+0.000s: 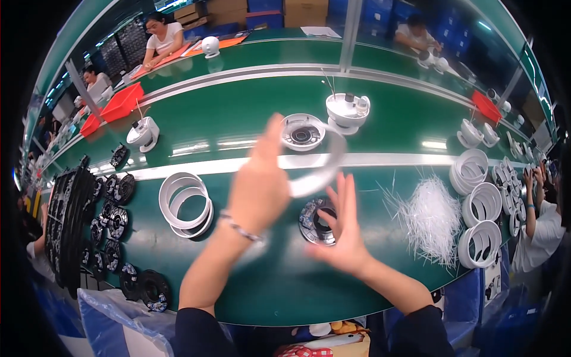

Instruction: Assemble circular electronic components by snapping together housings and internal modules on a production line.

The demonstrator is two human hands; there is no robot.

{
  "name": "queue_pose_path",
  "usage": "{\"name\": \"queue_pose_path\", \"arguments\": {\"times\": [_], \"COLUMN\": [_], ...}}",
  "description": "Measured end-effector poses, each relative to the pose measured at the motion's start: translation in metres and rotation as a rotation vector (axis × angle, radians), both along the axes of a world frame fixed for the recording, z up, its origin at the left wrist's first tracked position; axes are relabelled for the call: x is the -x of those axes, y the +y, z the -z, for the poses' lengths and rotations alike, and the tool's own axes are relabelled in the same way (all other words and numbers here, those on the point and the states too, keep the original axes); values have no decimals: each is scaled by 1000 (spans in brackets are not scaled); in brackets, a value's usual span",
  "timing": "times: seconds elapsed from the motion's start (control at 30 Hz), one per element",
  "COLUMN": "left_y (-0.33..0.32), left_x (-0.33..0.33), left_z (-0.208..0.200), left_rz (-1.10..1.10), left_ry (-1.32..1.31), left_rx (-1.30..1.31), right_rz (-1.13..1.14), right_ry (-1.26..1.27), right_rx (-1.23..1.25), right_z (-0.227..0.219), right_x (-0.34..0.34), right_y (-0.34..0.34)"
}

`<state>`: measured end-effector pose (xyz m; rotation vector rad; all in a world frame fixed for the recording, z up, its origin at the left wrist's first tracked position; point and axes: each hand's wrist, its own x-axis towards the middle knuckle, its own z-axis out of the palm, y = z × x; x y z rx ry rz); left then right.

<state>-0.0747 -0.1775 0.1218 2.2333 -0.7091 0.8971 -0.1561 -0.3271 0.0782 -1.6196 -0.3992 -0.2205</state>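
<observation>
My left hand (260, 184) is raised over the middle of the green bench, closed on the side of a white plastic ring (315, 180). Both are smeared by motion. Just right of it, my right hand (345, 232) has its fingers spread, with nothing visible in them. Beneath that hand lies a round black part with a circuit board (310, 223), partly covered by the fingers; whether they touch it I cannot tell. Beyond the ring stands a white round housing (303, 132) with a dark disc inside. A white housing on a base (347, 110), with wires sticking up, is behind it to the right.
Stacked white rings (172, 202) sit left of my hands. Farther left are several black round parts (118, 221). On the right lie a heap of clear thin strips (433, 220) and more white rings (479, 253). Red bins (123, 102) line the far side; other people work nearby.
</observation>
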Motion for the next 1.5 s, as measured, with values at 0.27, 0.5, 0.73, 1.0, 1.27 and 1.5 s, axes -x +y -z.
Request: {"name": "queue_pose_path", "arguments": {"times": [0.27,0.5,0.73,1.0,1.27,1.5], "left_y": [-44,-14,-21,-27,-35,-16], "left_x": [52,35,-4,10,53,25], "left_z": [41,38,105,116,104,105], "left_rz": [541,538,329,383,806,1131], "left_ry": [468,417,823,1265,1373,1759], "left_rx": [198,292,50,1022,1031,1478], "right_rz": [36,108,-26,64,97,-163], "right_ry": [80,-29,413,439,241,-50], "right_rx": [-300,-13,-497,-585,-344,216], "right_z": [8,13,25,38,24,23], "right_x": [-22,-22,-3,2,-9,-23], "right_y": [-36,-79,-94,-86,-49,-52]}}
